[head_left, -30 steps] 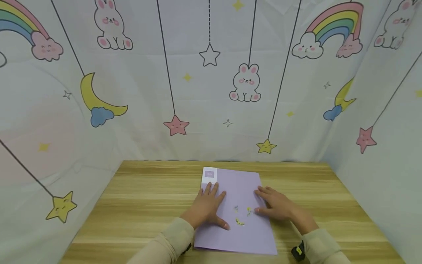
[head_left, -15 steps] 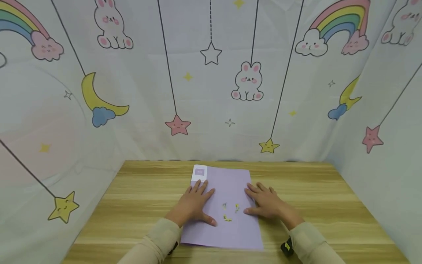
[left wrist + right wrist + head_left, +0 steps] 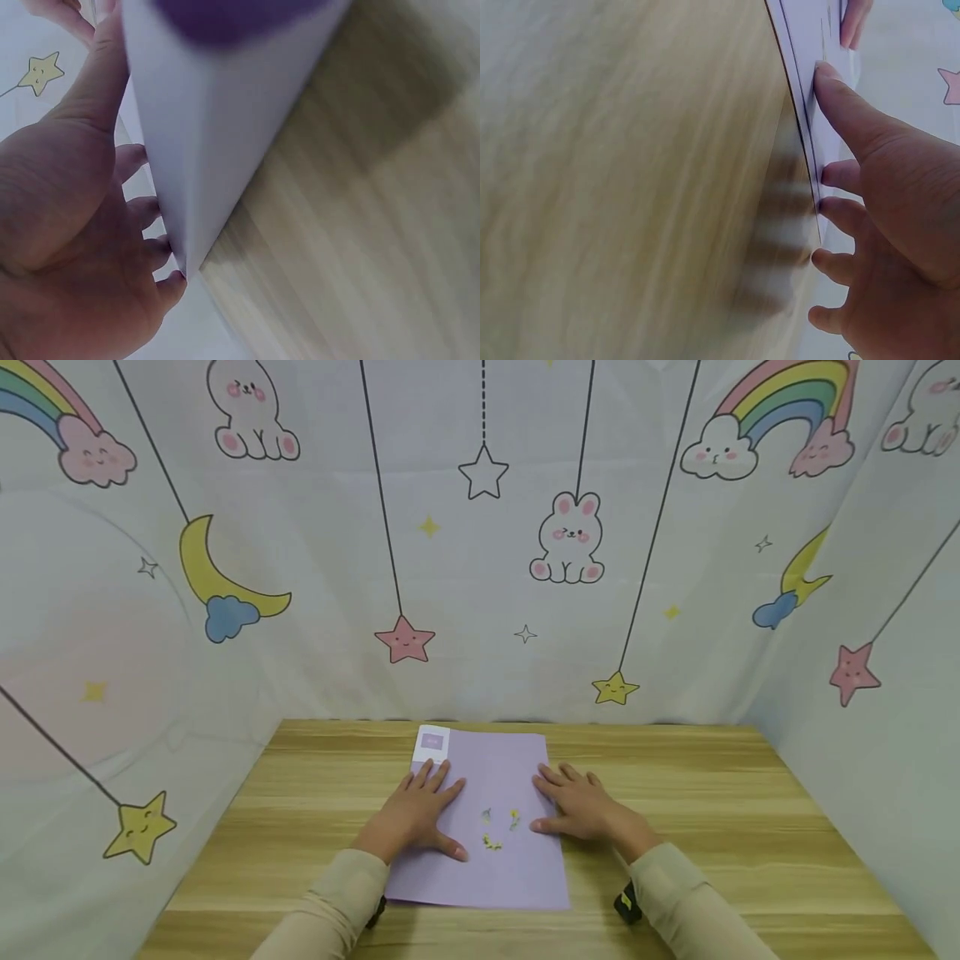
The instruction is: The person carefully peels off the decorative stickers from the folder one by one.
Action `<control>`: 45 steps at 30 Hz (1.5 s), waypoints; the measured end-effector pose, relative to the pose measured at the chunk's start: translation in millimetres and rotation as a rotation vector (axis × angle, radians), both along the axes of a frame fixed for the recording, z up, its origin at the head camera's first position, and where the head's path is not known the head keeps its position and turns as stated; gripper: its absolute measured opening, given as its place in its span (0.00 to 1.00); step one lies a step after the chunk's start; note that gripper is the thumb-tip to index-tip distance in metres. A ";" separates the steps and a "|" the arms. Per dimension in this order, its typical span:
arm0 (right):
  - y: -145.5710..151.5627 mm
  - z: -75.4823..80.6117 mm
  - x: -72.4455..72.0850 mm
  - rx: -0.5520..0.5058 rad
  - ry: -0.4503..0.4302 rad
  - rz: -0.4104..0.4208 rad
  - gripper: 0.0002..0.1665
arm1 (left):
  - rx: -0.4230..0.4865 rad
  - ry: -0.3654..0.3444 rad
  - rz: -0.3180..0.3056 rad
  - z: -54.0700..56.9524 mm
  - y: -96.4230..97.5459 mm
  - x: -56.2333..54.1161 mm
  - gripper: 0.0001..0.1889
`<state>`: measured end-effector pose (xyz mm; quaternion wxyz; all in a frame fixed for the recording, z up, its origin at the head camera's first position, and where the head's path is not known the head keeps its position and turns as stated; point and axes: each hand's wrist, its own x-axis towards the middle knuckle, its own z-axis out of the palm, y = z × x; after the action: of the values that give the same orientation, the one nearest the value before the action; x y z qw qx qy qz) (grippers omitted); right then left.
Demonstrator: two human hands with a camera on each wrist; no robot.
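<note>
With the left hand (image 3: 415, 815) and right hand (image 3: 581, 805), fingers spread, on opposite sides of the pale-purple rectangular paper folder (image 3: 493, 787) on the brown wood-grain table (image 3: 705, 806), uneven finger pressure could skew it.

A curtained, booth-like nook, with bunny-and-rainbow-printed cloth (image 3: 480, 568) on three sides of a wood-grain table (image 3: 697, 777)
</note>
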<state>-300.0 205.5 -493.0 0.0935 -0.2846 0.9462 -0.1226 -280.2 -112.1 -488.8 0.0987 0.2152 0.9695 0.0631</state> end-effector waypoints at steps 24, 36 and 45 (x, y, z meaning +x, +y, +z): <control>-2.7 -23.4 -5.5 -0.122 0.034 0.000 0.51 | 0.084 0.018 0.011 12.3 -2.0 6.5 0.58; -19.1 -11.7 3.5 -0.272 0.066 0.014 0.46 | 0.130 0.062 0.015 4.9 9.9 22.2 0.59; -32.9 -10.8 9.0 -0.486 0.118 -0.052 0.29 | 0.082 0.122 0.018 -5.8 13.7 22.4 0.60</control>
<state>-291.0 172.6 -503.7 -0.0361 -0.2810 0.8997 -0.3322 -257.8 -98.4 -494.6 0.0297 0.2139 0.9722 0.0903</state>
